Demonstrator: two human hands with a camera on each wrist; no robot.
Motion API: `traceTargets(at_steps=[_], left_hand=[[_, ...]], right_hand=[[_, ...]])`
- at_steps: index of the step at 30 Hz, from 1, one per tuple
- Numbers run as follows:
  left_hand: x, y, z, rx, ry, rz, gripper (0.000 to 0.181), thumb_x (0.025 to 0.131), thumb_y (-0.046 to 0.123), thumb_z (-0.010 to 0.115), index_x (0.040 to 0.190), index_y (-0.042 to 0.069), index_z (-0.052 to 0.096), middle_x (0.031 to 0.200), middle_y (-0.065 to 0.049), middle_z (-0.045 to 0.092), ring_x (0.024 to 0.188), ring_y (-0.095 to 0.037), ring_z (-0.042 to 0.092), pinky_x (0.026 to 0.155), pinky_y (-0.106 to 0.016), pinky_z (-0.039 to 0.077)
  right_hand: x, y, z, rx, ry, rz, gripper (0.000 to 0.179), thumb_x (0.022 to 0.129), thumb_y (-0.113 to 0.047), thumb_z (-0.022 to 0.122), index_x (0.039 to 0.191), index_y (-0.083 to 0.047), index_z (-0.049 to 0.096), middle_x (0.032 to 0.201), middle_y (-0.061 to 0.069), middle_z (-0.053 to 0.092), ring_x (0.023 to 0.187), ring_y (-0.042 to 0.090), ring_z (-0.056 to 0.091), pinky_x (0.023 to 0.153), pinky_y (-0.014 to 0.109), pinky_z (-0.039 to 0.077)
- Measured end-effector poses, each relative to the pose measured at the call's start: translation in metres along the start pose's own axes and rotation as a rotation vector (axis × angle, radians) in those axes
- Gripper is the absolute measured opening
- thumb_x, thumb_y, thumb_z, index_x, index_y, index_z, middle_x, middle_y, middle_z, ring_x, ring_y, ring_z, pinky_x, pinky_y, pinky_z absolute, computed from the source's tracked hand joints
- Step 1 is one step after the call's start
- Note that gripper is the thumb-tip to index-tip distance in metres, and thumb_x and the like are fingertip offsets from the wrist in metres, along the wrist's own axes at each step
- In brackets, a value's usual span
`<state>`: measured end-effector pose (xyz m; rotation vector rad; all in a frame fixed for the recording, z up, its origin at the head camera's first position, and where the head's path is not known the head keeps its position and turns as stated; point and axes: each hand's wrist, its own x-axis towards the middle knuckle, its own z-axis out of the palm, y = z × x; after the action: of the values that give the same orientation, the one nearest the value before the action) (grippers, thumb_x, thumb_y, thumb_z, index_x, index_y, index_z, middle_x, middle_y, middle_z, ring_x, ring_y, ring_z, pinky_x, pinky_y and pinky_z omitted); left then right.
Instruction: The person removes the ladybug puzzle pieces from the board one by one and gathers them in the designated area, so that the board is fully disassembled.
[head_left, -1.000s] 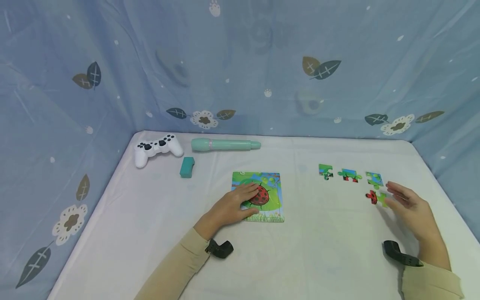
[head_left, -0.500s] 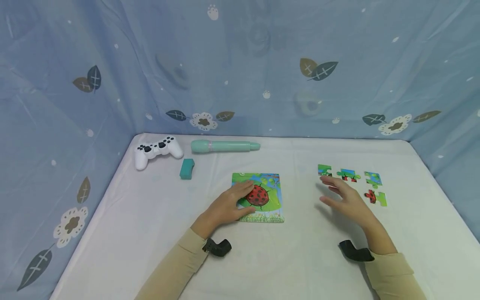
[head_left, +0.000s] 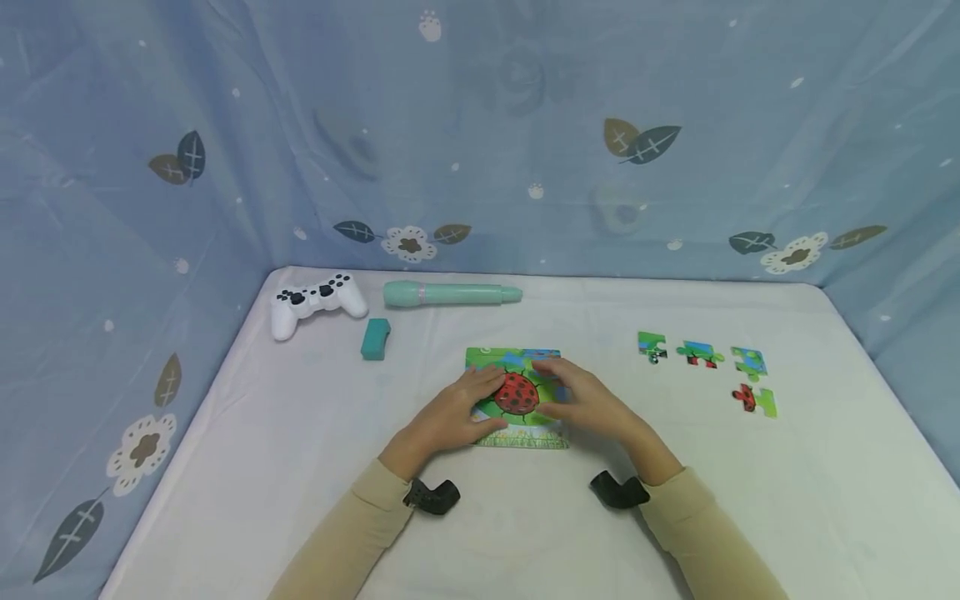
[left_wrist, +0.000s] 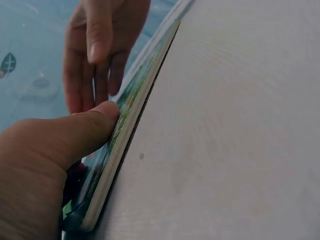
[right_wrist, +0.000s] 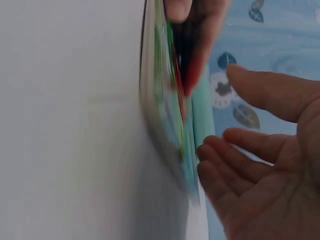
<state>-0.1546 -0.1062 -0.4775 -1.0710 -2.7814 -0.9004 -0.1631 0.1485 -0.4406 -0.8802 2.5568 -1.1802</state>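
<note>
A square ladybug jigsaw puzzle [head_left: 517,437] lies flat on the white table. My left hand [head_left: 446,418] rests on its left part with fingers spread; in the left wrist view the thumb [left_wrist: 95,125] lies along the puzzle's near edge. Over the puzzle's right side is my right hand [head_left: 596,408], fingers extended and thumb apart. In the right wrist view that hand [right_wrist: 265,175] has nothing between its fingers; contact with the puzzle cannot be told. The fingers cover parts of the picture. Several loose jigsaw pieces [head_left: 699,353] lie to the right.
At the back left are a white game controller [head_left: 318,303], a mint-green microphone-shaped stick [head_left: 450,293] and a small teal block [head_left: 375,339]. Blue patterned cloth [head_left: 480,142] hangs behind the white tabletop [head_left: 480,542] and along its sides.
My right hand has swung left from beside the loose pieces to over the puzzle's right side. The left hand has stayed on the puzzle. The loose pieces lie where they were.
</note>
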Motion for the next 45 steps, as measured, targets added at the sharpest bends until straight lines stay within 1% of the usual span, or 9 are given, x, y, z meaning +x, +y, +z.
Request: traceTargets(at_steps=[4, 8, 13, 19, 24, 28, 31, 37, 45], left_hand=[[0.001, 0.001, 0.003, 0.011, -0.010, -0.008, 0.070, 0.086, 0.042, 0.067, 0.139, 0.002, 0.047, 0.146, -0.012, 0.044, 0.139, -0.029, 0.035, 0.118, -0.043, 0.024], [0.002, 0.003, 0.003, -0.001, -0.025, -0.029, 0.071, 0.086, 0.043, 0.067, 0.140, 0.002, 0.046, 0.149, -0.011, 0.040, 0.140, -0.032, 0.032, 0.117, -0.044, 0.026], [0.003, 0.003, 0.002, 0.000, -0.029, -0.047, 0.073, 0.086, 0.045, 0.067, 0.140, 0.001, 0.045, 0.151, -0.010, 0.037, 0.140, -0.034, 0.030, 0.116, -0.044, 0.028], [0.004, 0.002, 0.001, 0.005, -0.026, -0.060, 0.073, 0.086, 0.046, 0.066, 0.139, 0.001, 0.046, 0.150, -0.009, 0.037, 0.141, -0.033, 0.029, 0.116, -0.044, 0.028], [0.004, 0.002, 0.000, 0.009, -0.029, -0.061, 0.073, 0.085, 0.046, 0.067, 0.139, 0.001, 0.046, 0.150, -0.009, 0.038, 0.141, -0.032, 0.030, 0.117, -0.043, 0.027], [0.004, 0.002, -0.001, 0.014, -0.038, -0.067, 0.073, 0.086, 0.046, 0.066, 0.139, 0.001, 0.046, 0.150, -0.009, 0.038, 0.140, -0.032, 0.030, 0.117, -0.043, 0.027], [0.004, 0.002, -0.002, 0.010, -0.044, -0.075, 0.073, 0.086, 0.047, 0.066, 0.139, 0.001, 0.046, 0.150, -0.008, 0.038, 0.140, -0.033, 0.030, 0.116, -0.044, 0.028], [0.002, 0.001, -0.001, 0.013, -0.043, -0.066, 0.073, 0.085, 0.046, 0.067, 0.138, 0.000, 0.047, 0.150, -0.009, 0.039, 0.140, -0.030, 0.031, 0.118, -0.042, 0.026], [0.001, 0.000, -0.001, 0.006, -0.038, -0.055, 0.073, 0.085, 0.045, 0.067, 0.138, -0.001, 0.047, 0.150, -0.009, 0.039, 0.141, -0.027, 0.031, 0.118, -0.041, 0.024]], right_hand=[[0.011, -0.006, 0.008, -0.001, -0.034, 0.038, 0.064, 0.086, -0.021, 0.070, 0.137, 0.006, 0.043, 0.139, 0.021, 0.048, 0.126, 0.035, 0.048, 0.105, 0.050, 0.042], [0.015, -0.007, 0.011, -0.018, -0.037, 0.054, 0.063, 0.086, -0.018, 0.070, 0.138, 0.005, 0.043, 0.138, 0.020, 0.047, 0.125, 0.034, 0.049, 0.104, 0.050, 0.043], [0.015, -0.002, 0.014, -0.091, -0.028, 0.016, 0.059, 0.086, -0.019, 0.070, 0.136, 0.002, 0.046, 0.137, 0.019, 0.046, 0.126, 0.035, 0.045, 0.103, 0.052, 0.042], [0.014, -0.001, 0.016, -0.129, -0.027, -0.008, 0.053, 0.085, -0.017, 0.071, 0.130, 0.002, 0.051, 0.138, 0.019, 0.043, 0.129, 0.038, 0.043, 0.104, 0.054, 0.041], [0.013, -0.003, 0.019, -0.118, -0.014, 0.007, 0.050, 0.084, -0.015, 0.072, 0.126, 0.004, 0.052, 0.139, 0.019, 0.042, 0.130, 0.038, 0.040, 0.105, 0.055, 0.039], [0.013, -0.005, 0.022, -0.127, -0.013, 0.026, 0.054, 0.085, -0.016, 0.071, 0.129, 0.005, 0.049, 0.140, 0.019, 0.041, 0.132, 0.037, 0.038, 0.106, 0.053, 0.039], [0.013, -0.005, 0.023, -0.136, -0.010, 0.022, 0.056, 0.085, -0.016, 0.071, 0.131, 0.005, 0.048, 0.140, 0.018, 0.040, 0.131, 0.036, 0.038, 0.106, 0.052, 0.040], [0.013, -0.004, 0.025, -0.109, -0.004, 0.009, 0.051, 0.084, -0.017, 0.072, 0.127, 0.003, 0.050, 0.139, 0.019, 0.041, 0.130, 0.036, 0.039, 0.105, 0.053, 0.040], [0.014, 0.000, 0.027, -0.067, 0.017, -0.024, 0.048, 0.082, -0.014, 0.074, 0.120, -0.001, 0.048, 0.125, 0.014, 0.047, 0.117, 0.028, 0.044, 0.098, 0.048, 0.043]])
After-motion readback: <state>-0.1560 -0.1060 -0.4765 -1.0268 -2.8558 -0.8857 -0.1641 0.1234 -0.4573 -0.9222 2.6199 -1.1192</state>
